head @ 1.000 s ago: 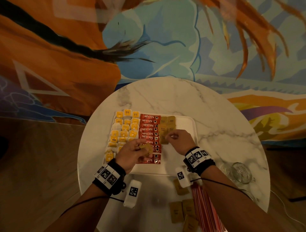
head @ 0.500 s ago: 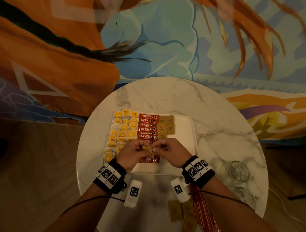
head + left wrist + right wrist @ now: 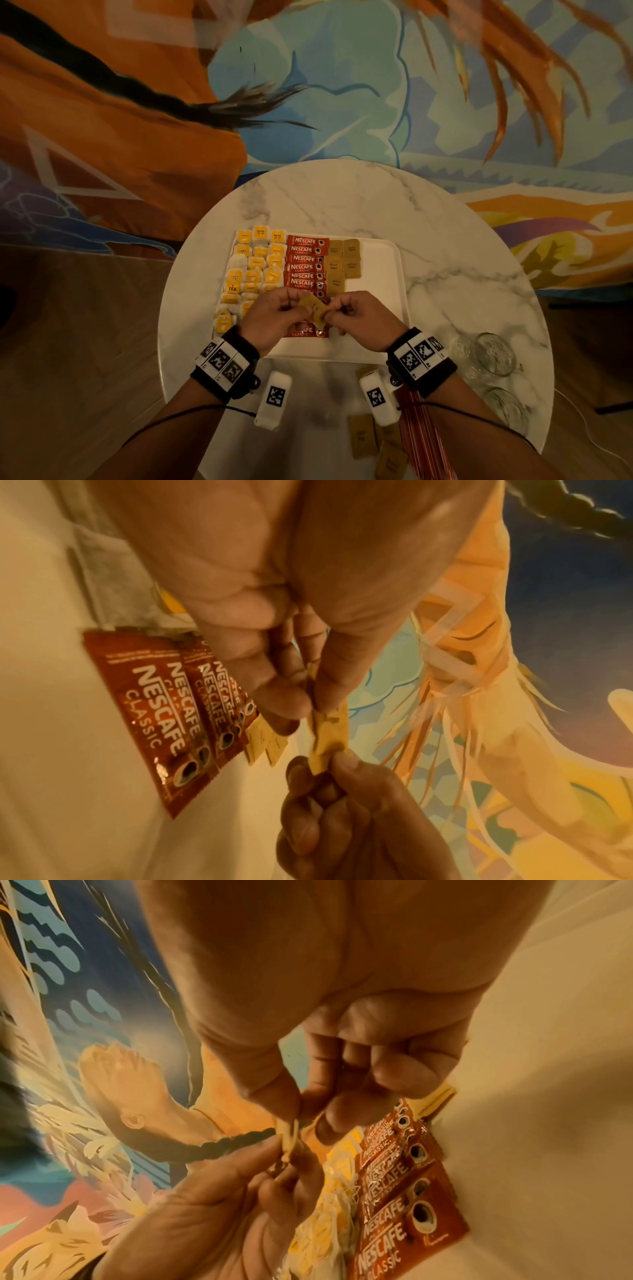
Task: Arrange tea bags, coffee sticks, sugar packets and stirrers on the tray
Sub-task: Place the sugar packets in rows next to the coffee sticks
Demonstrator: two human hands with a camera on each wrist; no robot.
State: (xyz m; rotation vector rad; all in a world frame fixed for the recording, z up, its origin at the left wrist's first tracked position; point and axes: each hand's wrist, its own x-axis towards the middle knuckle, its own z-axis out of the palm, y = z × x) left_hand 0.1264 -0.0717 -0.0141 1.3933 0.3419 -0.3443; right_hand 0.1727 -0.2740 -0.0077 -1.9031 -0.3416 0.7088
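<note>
Hands: left hand and right hand meet above the near part of the tray, each pinching an end of a brown sugar packet.
Grip: thumb and fingers of both hands clamped on the packet; the head view seems to show two overlapping packets, though the exact count cannot be told.
Tea bags: yellow-tagged, in rows across the tray's left part.
Coffee sticks: red, stacked in a column just right of the tea bags, the nearest one partly under the hands.
Placed sugar: brown packets in two short columns just right of the coffee sticks.
Loose sugar: more brown packets on the table, near its front edge, off the tray.
Stirrers: red bundle on the table beside the loose sugar, under the right forearm.
Glasses: clear, at the table's right edge, well apart from the tray.
</note>
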